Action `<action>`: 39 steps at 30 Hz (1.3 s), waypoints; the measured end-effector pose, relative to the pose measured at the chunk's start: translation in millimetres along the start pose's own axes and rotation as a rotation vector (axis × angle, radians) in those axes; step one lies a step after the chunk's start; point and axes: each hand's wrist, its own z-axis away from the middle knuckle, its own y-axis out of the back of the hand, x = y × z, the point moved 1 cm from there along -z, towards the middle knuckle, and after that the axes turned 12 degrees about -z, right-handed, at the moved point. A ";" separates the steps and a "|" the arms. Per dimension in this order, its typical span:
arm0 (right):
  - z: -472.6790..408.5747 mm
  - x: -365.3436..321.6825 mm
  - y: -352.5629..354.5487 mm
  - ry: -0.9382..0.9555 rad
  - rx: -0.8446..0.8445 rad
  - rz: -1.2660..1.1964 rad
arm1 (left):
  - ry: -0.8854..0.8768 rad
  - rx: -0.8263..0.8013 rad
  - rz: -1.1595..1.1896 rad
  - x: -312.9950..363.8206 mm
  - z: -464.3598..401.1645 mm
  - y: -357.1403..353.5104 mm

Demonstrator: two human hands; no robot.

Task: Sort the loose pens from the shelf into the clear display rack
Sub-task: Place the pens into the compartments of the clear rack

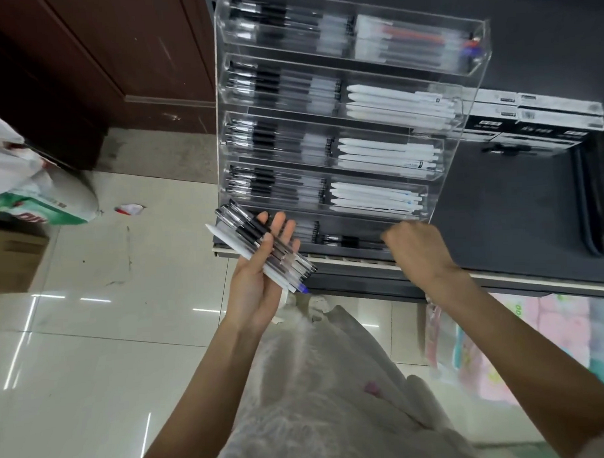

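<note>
Cradling a bundle of pens [265,252] across its upturned palm, the left hand [261,268] is curling thumb and fingers round them, keeping spares close to the clear rack [352,131] on the shelf [519,221]. The right hand [414,247] is reaching into the rack's bottom tier, fingers curled; whether they are pinching a pen I cannot tell.

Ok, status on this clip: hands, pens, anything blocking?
Left hand holds a bundle of pens, thumb across. Right hand curled at the clear rack bottom tier; contents unseen. Nothing blocking the rack.
</note>
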 end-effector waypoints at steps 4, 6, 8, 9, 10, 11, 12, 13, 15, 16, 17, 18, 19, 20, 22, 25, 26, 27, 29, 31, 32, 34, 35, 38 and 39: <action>21.1 -13.7 14.1 0.078 0.341 -0.463 | -0.007 -0.011 -0.020 -0.7 0.7 -4.8; 30.0 -37.4 25.0 0.162 0.406 -0.929 | -0.010 -0.022 -0.033 -2.8 1.2 -8.9; 30.0 -60.4 27.8 0.180 0.293 -1.188 | -0.005 -0.036 -0.029 -5.2 0.9 -13.6; 28.3 -68.1 25.8 0.168 0.249 -1.266 | -0.005 -0.044 -0.030 -6.1 1.0 -16.5; 26.0 -72.3 23.7 0.152 0.234 -1.338 | -0.005 -0.048 -0.040 -7.0 1.1 -19.3; 24.6 -72.4 22.1 0.137 0.234 -1.408 | -0.005 -0.046 -0.053 -7.9 0.8 -22.0; 23.3 -68.0 20.3 0.126 0.236 -1.462 | -0.010 -0.039 -0.063 -8.8 0.3 -23.8; 23.4 -60.3 18.3 0.113 0.244 -1.479 | -0.019 -0.031 -0.067 -9.3 -0.4 -25.0; 26.8 -37.1 14.2 0.072 0.340 -1.380 | -0.034 -0.012 -0.061 -9.6 -2.6 -23.4; 28.9 -21.8 10.6 0.050 0.458 -1.227 | -0.032 -0.008 -0.052 -9.6 -3.9 -21.3; 31.2 -6.7 7.3 0.039 0.584 -1.007 | -0.028 -0.008 -0.039 -9.4 -4.8 -19.0; 32.6 6.0 3.6 0.029 0.683 -0.765 | -0.022 -0.008 -0.026 -9.0 -5.4 -16.1; 33.7 16.0 -0.8 0.014 0.737 -0.566 | -0.017 -0.007 -0.018 -8.4 -5.6 -13.9; 34.1 22.3 -5.2 0.002 0.749 -0.436 | -0.011 -0.003 -0.015 -8.2 -5.7 -11.8; 32.4 26.2 -11.1 0.007 0.734 -0.294 | -0.001 0.001 -0.015 -8.1 -6.6 -10.2; 22.8 24.3 -14.5 0.031 0.691 -0.184 | 0.007 0.004 -0.014 -7.8 -7.0 -11.2; 20.2 21.7 -14.4 0.044 0.677 -0.162 | 0.010 0.006 -0.017 -7.8 -7.0 -11.3; 17.4 18.6 -15.0 0.063 0.657 -0.153 | 0.015 0.010 -0.021 -8.0 -6.8 -11.6; 12.6 12.4 -15.3 0.110 0.582 -0.152 | 0.031 0.013 -0.030 -8.7 -5.9 -12.4; 6.7 6.1 -17.8 0.114 0.480 -0.125 | 0.046 0.005 -0.044 -10.1 -4.1 -14.0; 3.3 4.4 -20.7 0.109 0.414 -0.118 | 0.050 0.000 -0.054 -10.4 -3.0 -15.0; -1.2 1.3 -20.2 0.086 0.307 -0.071 | 0.057 -0.009 -0.067 -10.4 -0.8 -16.8; -0.1 -0.9 -18.9 0.073 0.259 -0.039 | 0.058 -0.014 -0.070 -10.3 0.3 -17.4; 7.8 -4.7 -11.6 0.041 0.237 -0.077 | 0.057 -0.028 -0.066 -10.6 2.1 -18.0; 13.8 -9.0 -4.8 0.042 0.288 -0.168 | 0.055 -0.033 -0.064 -10.5 2.3 -18.1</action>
